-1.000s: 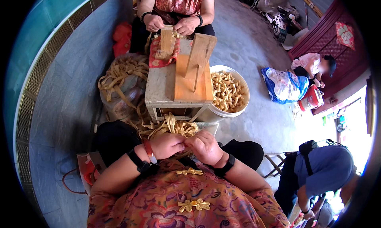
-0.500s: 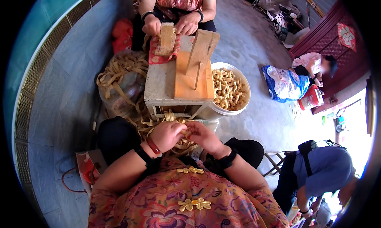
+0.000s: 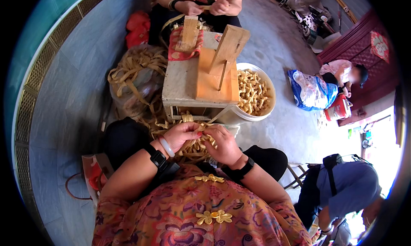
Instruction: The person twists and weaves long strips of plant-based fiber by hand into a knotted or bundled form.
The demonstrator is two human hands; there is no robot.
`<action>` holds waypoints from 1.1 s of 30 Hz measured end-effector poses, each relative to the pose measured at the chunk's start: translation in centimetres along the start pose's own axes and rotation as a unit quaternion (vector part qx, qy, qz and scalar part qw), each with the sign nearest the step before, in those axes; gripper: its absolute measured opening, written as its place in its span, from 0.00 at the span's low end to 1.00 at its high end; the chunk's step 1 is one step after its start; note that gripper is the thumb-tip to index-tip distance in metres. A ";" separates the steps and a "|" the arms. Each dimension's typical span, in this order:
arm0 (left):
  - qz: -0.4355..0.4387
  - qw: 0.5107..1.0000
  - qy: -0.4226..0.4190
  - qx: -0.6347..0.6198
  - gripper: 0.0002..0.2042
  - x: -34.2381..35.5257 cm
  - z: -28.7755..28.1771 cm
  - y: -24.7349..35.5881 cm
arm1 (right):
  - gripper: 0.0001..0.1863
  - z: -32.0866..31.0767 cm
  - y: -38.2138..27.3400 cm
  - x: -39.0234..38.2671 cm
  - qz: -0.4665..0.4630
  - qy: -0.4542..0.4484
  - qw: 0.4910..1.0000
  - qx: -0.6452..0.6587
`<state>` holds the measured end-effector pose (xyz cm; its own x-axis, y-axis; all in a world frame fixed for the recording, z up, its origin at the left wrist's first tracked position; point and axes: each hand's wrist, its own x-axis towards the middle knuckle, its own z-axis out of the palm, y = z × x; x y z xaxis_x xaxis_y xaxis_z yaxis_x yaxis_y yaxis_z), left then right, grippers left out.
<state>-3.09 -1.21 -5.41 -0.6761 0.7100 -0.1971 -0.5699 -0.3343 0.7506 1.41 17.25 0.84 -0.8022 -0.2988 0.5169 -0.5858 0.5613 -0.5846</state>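
Note:
My left hand (image 3: 182, 136) and my right hand (image 3: 223, 145) meet over my lap, thumbs and fingertips pinched together on a small piece of flat tan strip (image 3: 203, 128). Much of that piece is hidden by my fingers. Below and around them lies a loose heap of the same tan strips (image 3: 195, 151). Just beyond my hands stands a small pale table (image 3: 180, 89), with a strip bundle (image 3: 187, 117) at its near edge. To its right, a white bucket (image 3: 270, 100) is filled with small knotted tan pieces (image 3: 252, 91).
On the table are an orange board (image 3: 209, 89) with an upright wooden plank (image 3: 231, 42) and a wooden block (image 3: 188, 34) on red cloth. A bulging bag with strips (image 3: 137, 79) stands left. Opposite, a co-worker's hands (image 3: 205, 7) hold a strip. Another person (image 3: 349, 181) bends at right.
My left hand has turned so its thumb shows, and my right hand's fingers have shifted over the piece. The co-worker's hands have lifted off the block. The view has shifted slightly.

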 end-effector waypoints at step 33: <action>0.084 0.938 0.031 0.335 0.08 0.4 2.5 8.2 | 0.07 -6.3 -0.2 2.8 0.100 -0.031 0.994 0.029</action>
<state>-6.89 -2.09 2.19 -0.7673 0.6384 -0.0609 -0.0453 0.0408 0.9981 0.00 21.13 6.30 -0.9076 -0.2332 0.3491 -0.4184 0.5699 -0.7072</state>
